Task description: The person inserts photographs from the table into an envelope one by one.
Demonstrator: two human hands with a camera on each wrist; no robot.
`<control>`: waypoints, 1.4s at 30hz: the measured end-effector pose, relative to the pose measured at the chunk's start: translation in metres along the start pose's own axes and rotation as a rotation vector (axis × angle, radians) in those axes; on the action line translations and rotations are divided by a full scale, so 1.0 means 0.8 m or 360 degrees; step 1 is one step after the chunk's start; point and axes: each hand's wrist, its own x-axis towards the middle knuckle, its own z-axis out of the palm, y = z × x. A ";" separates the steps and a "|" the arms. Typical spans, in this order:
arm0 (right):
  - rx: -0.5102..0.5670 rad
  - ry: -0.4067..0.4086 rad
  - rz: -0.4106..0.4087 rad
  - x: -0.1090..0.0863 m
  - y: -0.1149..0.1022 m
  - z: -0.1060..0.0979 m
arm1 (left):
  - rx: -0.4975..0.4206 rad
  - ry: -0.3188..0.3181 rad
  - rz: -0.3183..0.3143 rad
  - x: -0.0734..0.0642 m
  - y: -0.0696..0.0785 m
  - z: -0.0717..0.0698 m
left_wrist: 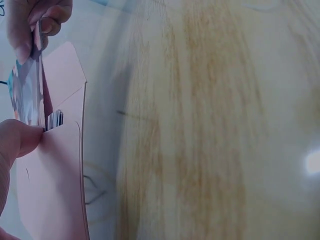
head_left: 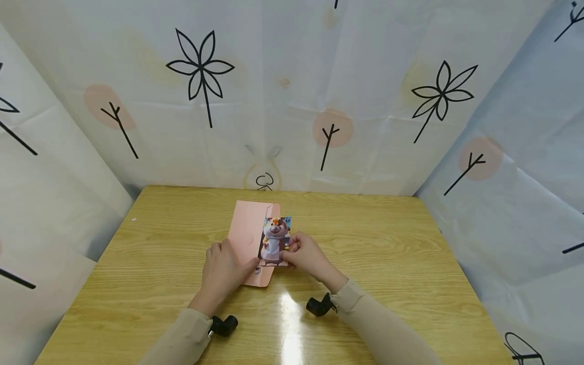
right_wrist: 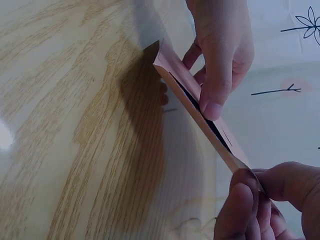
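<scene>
Left hand (head_left: 224,271): rested on the pink envelope (head_left: 248,238), thumb curled over its open edge and pinching the paper, holding the mouth in place against the counter (head_left: 401,263).
Right hand (head_left: 306,256): fingers (right_wrist: 240,210) pressed together on the lower right edge of the picture card (head_left: 276,241), pinching it.
Picture card: printed with a cartoon animal, lying partly inside the envelope's mouth, most of it showing to the right, near the middle of the counter.
Envelope: flat on the counter, flap open at the far end; held nothing but the inserted edge of the card (the left wrist view hinted at a second printed edge in the mouth, too blurred to tell).
Risk, jamming: judged likely if the card's corner caught the envelope's lip, bending card or paper, since the mouth looked barely parted.
Risk, sliding: envelope could skate across the glossy counter if the left thumb's pinch eased while the card moved.
Risk, creasing: tight pinch near one edge could bow the card under a skewed push.
Surroundings: white sheeting printed with flowers and twigs on three sides.
</scene>
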 end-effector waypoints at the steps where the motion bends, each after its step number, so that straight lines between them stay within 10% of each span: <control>1: 0.0028 0.0009 -0.0006 -0.001 -0.002 0.001 | 0.0002 0.0004 0.0002 0.000 0.000 0.000; 9: 0.0168 0.0172 -0.0206 -0.025 -0.052 0.007 | 0.0019 0.0007 -0.0006 -0.001 -0.004 0.002; 24: -0.0128 0.0265 -0.0056 0.008 -0.018 0.035 | 0.0023 -0.0010 -0.0031 -0.003 -0.004 0.001; 42: -0.0059 0.0221 -0.0025 0.022 -0.002 0.060 | 0.0013 0.0031 -0.0002 -0.003 -0.003 0.000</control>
